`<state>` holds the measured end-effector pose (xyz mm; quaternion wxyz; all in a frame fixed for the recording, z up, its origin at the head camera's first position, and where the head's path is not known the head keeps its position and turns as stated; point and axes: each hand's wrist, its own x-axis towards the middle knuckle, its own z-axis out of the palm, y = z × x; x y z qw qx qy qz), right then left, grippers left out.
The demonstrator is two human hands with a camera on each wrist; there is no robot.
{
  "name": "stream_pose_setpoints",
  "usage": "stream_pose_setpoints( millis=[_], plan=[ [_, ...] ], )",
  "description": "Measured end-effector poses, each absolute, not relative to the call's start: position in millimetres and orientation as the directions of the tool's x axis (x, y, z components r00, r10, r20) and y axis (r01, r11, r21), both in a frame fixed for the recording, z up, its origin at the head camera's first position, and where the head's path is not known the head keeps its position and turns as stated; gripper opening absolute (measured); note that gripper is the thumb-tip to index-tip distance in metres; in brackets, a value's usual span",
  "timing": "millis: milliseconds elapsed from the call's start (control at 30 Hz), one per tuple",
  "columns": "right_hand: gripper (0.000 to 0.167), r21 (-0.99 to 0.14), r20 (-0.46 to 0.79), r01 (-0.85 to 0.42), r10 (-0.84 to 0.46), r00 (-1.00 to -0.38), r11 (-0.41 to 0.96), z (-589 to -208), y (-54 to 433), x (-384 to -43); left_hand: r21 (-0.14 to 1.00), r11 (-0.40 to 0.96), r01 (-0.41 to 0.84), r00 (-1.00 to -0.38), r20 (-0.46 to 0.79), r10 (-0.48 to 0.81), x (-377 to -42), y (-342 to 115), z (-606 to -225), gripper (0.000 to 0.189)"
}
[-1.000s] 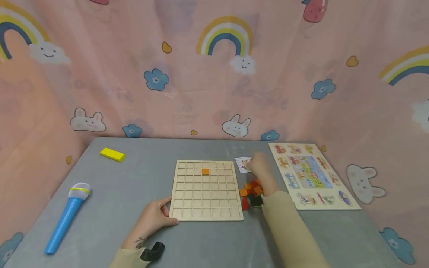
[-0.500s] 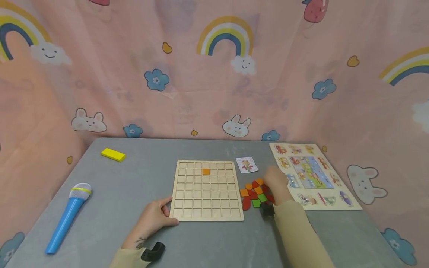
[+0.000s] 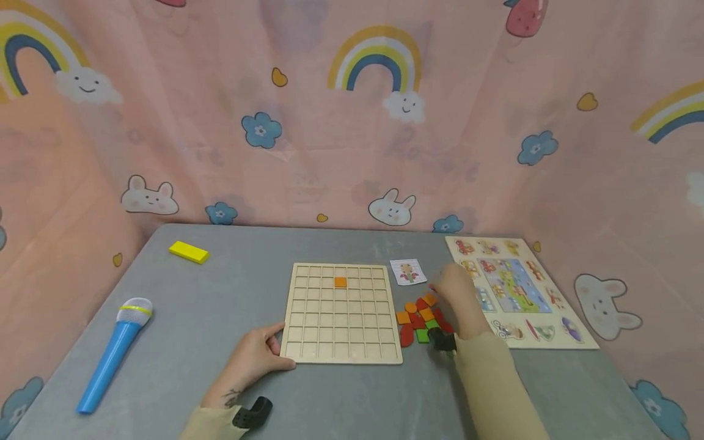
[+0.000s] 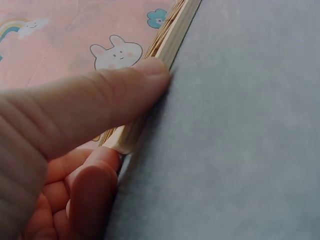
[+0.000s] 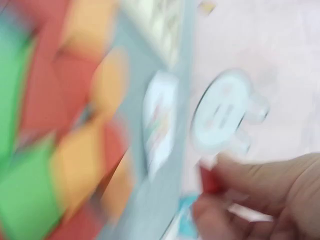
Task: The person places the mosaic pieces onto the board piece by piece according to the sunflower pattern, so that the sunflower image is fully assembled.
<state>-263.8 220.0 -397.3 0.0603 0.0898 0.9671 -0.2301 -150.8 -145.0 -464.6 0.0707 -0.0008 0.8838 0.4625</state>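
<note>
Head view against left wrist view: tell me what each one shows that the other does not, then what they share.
Only the head view shows the orange tile on the grid board, the heap of tiles, the right hand above it, the card, the picture puzzle, the microphone and the yellow block. Only the left wrist view shows, close up, the thumb lying on the board's edge and a finger at its corner. Both show the left hand holding the board's near left corner, the grey table and the pink curtain.
</note>
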Motion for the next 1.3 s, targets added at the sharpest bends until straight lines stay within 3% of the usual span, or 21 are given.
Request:
stream_pose_setpoints(
  millis=[167,300,467,600,1067,1300],
  plan=[
    [0.014,-0.685,-0.13,0.071,-0.026,-0.991,0.725,-384,163,-282,0.812,0.581,-0.065,-0.991,-0.122,0.059,-152,-146,-465,0.084],
    [0.012,-0.748,-0.157,0.003,-0.173,-0.972,0.664,-387,113,-292,0.815,0.574,-0.08,-0.989,-0.137,0.057,-152,-146,-466,0.084],
    [0.01,-0.682,-0.164,-0.093,-0.276,-0.947,0.725,-403,67,-298,0.815,0.574,-0.076,-0.989,-0.137,0.063,-152,-146,-467,0.085],
    [0.013,-0.626,-0.149,-0.132,-0.284,-0.947,0.769,-414,50,-301,0.817,0.572,-0.067,-0.989,-0.131,0.072,-152,-147,-466,0.084],
    [0.042,-0.486,-0.169,-0.129,-0.238,-0.956,0.864,-420,37,-306,0.833,0.55,-0.06,-0.988,-0.13,0.088,-152,-147,-466,0.084],
    [0.038,-0.451,-0.156,-0.14,-0.232,-0.96,0.881,-421,35,-305,0.828,0.556,-0.072,-0.987,-0.139,0.08,-152,-147,-465,0.084]
  ],
)
